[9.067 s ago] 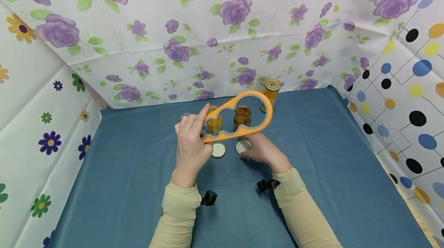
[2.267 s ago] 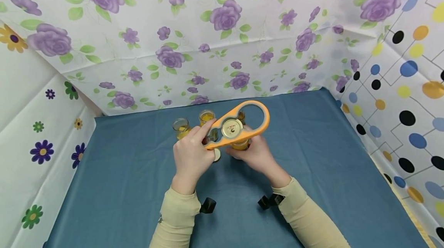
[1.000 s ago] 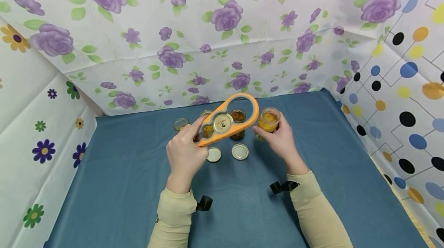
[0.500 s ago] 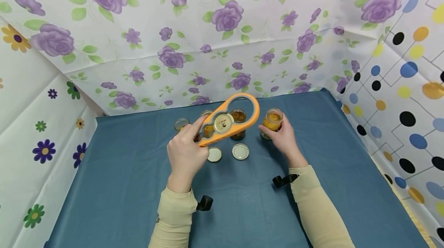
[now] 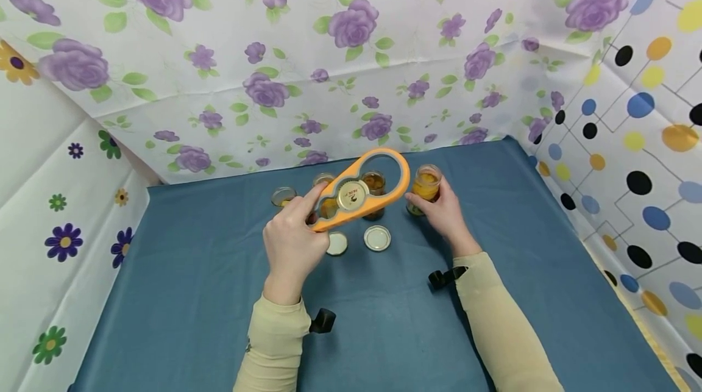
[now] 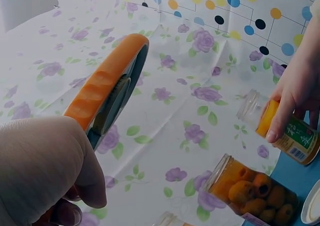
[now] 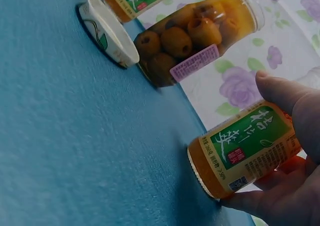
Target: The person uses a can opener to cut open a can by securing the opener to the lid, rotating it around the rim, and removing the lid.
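My left hand (image 5: 293, 245) grips an orange jar opener (image 5: 378, 203) with a grey inner edge, raised over the jars. A gold metal lid (image 5: 353, 196) sits wedged in the opener's middle notch. My right hand (image 5: 446, 215) holds an uncapped glass jar (image 5: 426, 183) of yellow fruit, thumb on one side and fingers round the other. In the right wrist view that jar's green label (image 7: 250, 136) shows, its base right at the blue cloth. Left of it stands an open jar of brownish round fruit (image 7: 190, 36), partly seen through the opener in the head view.
Two lids (image 5: 377, 238) (image 5: 337, 244) lie pale side up in front of the jars. Two more open jars (image 5: 283, 195) (image 5: 323, 178) stand at the left, partly behind my left hand and the opener. Flowered cloth (image 5: 219, 44) hangs behind the blue tablecloth (image 5: 208, 294).
The opener was empty and the yellow jar capped at the back; later the jar was under the opener. Its lid stayed in the opener while my right hand moved the jar right and down.
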Available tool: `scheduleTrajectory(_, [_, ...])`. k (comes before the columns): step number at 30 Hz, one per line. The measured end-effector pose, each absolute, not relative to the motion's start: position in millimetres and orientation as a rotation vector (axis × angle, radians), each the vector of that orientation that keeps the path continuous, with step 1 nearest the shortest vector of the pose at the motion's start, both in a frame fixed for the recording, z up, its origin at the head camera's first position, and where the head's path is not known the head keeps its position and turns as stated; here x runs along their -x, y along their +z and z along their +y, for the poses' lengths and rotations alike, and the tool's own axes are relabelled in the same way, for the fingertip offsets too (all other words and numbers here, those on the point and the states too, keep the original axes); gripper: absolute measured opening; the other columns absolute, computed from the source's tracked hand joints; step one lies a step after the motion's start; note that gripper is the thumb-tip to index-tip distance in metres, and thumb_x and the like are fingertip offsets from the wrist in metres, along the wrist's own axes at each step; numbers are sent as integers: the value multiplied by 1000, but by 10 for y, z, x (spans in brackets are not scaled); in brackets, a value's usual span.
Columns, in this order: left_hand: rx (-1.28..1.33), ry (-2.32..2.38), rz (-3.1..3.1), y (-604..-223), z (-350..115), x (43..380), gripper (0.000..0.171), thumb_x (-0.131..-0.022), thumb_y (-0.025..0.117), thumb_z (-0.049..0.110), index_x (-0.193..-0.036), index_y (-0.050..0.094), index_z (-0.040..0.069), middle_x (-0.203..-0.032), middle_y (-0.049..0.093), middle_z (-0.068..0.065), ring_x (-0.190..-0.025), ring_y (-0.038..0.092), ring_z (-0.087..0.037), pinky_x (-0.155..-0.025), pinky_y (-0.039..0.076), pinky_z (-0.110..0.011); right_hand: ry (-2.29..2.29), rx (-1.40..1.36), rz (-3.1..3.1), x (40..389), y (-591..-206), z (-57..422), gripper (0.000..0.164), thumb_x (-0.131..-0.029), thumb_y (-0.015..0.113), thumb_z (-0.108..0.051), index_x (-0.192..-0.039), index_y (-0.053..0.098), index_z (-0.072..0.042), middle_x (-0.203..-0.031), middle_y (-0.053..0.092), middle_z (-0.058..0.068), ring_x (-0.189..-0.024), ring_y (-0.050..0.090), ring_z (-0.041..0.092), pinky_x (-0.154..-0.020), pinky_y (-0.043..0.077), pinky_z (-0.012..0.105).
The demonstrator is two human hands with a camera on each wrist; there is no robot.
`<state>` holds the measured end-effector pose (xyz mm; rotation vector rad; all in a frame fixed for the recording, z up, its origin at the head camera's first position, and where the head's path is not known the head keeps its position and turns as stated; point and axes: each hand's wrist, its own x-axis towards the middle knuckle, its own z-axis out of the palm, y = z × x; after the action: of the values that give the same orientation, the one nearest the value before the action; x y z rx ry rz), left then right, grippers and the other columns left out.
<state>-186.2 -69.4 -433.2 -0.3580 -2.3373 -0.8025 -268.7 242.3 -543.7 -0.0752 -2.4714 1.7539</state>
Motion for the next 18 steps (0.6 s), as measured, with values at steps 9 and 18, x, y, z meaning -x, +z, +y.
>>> scheduleTrajectory(9, [364, -799, -2336, -4320, -697, 1852, 64, -78, 64, -11, -133, 78, 18, -68, 56, 0, -50, 38, -15, -47, 29, -35, 1735, 72, -2502, 2812, -5457, 2385, 72, -96, 82, -38, -157, 46, -22, -137, 59, 17, -120, 60, 38, -100, 51, 58])
scheduleTrajectory(18, [364, -799, -2333, -4316, -687, 1851, 63, -78, 65, -10, -133, 78, 18, -66, 53, 1, -50, 36, -14, -47, 29, -34, 1758, 156, -2512, 2779, -5489, 2370, 74, -95, 84, -38, -155, 46, -17, -139, 58, 17, -124, 59, 39, -102, 50, 58])
